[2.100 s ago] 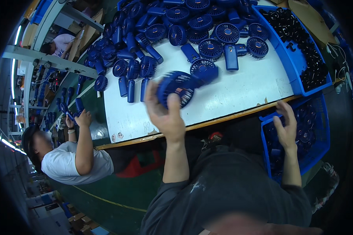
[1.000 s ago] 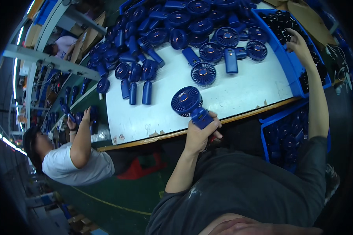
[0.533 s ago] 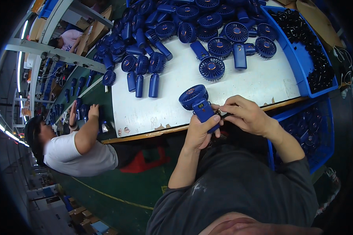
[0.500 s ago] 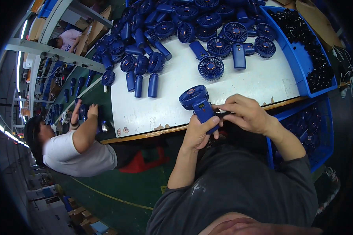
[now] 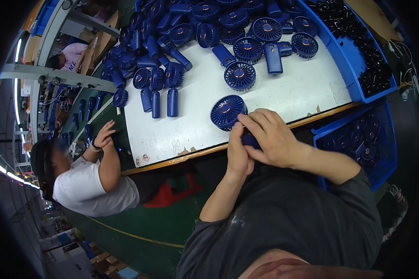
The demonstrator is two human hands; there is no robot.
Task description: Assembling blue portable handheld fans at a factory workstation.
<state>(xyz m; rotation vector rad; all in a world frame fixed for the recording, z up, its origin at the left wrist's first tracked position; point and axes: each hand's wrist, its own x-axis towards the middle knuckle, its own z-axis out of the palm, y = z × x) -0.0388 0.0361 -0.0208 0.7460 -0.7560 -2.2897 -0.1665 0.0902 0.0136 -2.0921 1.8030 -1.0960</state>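
A blue handheld fan (image 5: 227, 113) is held at the near edge of the table, its round grille tilted upward. My left hand (image 5: 239, 156) is closed around its handle from the left and below. Over the same handle lies my right hand (image 5: 273, 141), its fingers bent across and pressing on it. Between them the two hands cover nearly all of the handle. Whether a small part sits under the right fingers cannot be seen.
More blue fans (image 5: 239, 75) lie heaped across the white table (image 5: 195, 128). A blue tray (image 5: 355, 60) of small black parts stands at the right, above a blue crate (image 5: 390, 151) of fans. At left, a co-worker in a white shirt (image 5: 95, 190) works beside a green bench.
My right hand has moved left from the fan's side onto its handle; the small dark piece it pinched is out of sight. The fan has turned, its grille facing up more.
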